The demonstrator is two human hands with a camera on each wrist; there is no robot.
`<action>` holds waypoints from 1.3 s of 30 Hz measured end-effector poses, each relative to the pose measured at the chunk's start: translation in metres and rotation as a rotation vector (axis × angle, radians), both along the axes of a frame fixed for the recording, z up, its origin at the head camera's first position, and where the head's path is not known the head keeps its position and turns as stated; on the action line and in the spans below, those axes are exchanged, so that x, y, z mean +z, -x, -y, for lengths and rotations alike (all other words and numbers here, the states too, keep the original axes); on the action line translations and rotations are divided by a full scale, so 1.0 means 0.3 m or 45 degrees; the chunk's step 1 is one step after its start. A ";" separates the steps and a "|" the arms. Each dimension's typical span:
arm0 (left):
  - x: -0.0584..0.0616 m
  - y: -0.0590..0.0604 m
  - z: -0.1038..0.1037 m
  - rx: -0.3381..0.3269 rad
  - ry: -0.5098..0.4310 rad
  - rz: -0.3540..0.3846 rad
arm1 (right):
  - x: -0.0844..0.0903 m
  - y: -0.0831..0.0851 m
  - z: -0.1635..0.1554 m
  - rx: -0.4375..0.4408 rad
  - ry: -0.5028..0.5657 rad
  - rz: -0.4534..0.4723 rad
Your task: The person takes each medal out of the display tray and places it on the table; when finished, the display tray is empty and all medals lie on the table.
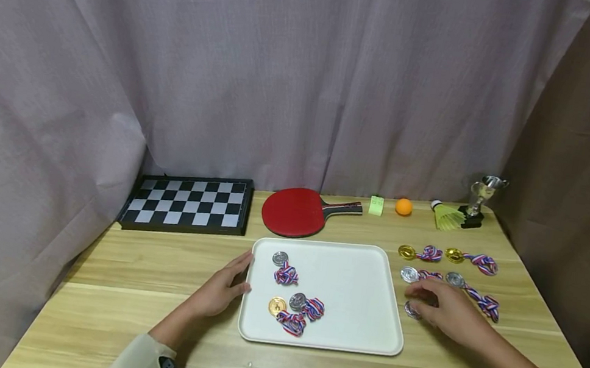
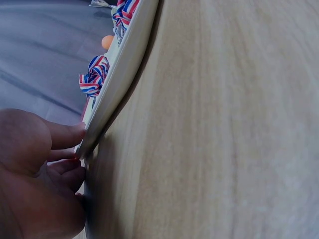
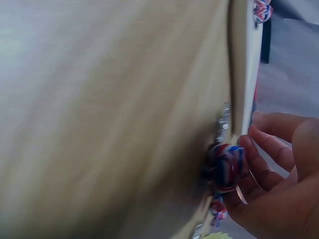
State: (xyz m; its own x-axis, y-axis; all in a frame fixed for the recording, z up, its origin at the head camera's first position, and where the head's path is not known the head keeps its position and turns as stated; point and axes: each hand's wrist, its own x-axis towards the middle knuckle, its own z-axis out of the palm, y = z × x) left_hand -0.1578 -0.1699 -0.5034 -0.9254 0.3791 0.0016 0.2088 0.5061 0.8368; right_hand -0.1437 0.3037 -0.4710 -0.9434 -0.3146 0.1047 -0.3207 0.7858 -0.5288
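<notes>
My left hand touches the left rim of a white tray, thumb and fingertips against its edge. On the tray lie a gold medal and two silver medals, each with a bundled red, white and blue ribbon. Beyond the tray's right edge, my right hand hovers over a silver medal on the table, partly hidden by the fingers. In the right wrist view, that medal's ribbon lies close by the spread thumb and fingers; whether they touch it I cannot tell.
Behind the right hand lie two gold medals and two more silver medals. Along the back stand a chessboard, a red table tennis bat, a pale green block, an orange ball, a shuttlecock and a trophy cup.
</notes>
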 end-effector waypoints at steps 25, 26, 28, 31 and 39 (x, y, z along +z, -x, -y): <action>0.000 0.001 0.003 -0.009 0.029 -0.018 | 0.022 0.109 0.387 0.358 0.284 0.241; -0.001 0.000 0.003 -0.010 0.027 -0.026 | 0.018 0.111 0.402 0.363 0.285 0.255; -0.004 -0.002 0.003 -0.011 0.027 -0.036 | 0.010 0.115 0.430 0.369 0.286 0.288; -0.005 -0.003 0.003 -0.011 0.025 -0.044 | -0.003 0.119 0.470 0.380 0.287 0.340; -0.002 0.002 0.001 0.002 0.045 -0.012 | -0.037 0.127 0.555 0.421 0.283 0.430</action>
State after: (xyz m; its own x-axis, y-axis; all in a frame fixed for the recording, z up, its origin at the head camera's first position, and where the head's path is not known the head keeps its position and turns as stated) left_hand -0.1584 -0.1701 -0.5039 -0.9259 0.3777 -0.0026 0.2161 0.5355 0.8164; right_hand -0.1817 0.1372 -0.4820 -0.7903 -0.6060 -0.0899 -0.3155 0.5284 -0.7882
